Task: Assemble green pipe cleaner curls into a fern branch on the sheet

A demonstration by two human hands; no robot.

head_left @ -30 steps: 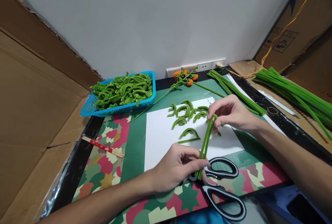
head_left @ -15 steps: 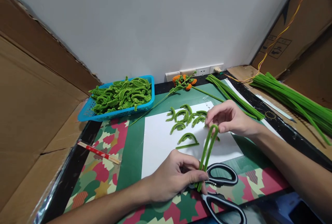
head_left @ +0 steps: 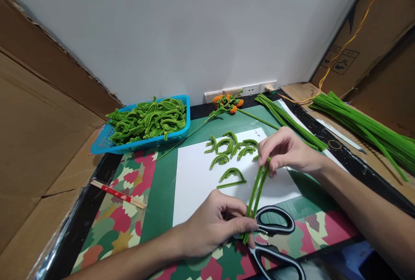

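A green pipe cleaner (head_left: 256,191), folded double into a long narrow loop, stretches between my two hands. Its lower ends are pinched between the thumb and fingers of my left hand (head_left: 223,223). At the upper end, my right hand (head_left: 287,152) pinches the bend with thumb and forefinger. Scissors (head_left: 275,223) with black and grey handles lie just below my left hand, their blades hidden by it. Behind, on a white sheet of paper (head_left: 194,193), several short curved pipe cleaner pieces (head_left: 225,146) are spread, with one arched piece (head_left: 232,176) nearer me.
A blue basket (head_left: 139,143) heaped with green pieces stands at back left. An orange-flowered stem (head_left: 227,103) lies near the wall sockets. Long green pipe cleaners (head_left: 288,120) and a bigger bundle (head_left: 363,124) lie right. Wrapped chopsticks (head_left: 118,193) rest at left; cardboard walls both sides.
My right thumb and forefinger have closed onto the bend of the pipe cleaner, pressing the rounded top narrower. My left hand keeps its pinch; the view has shifted slightly.
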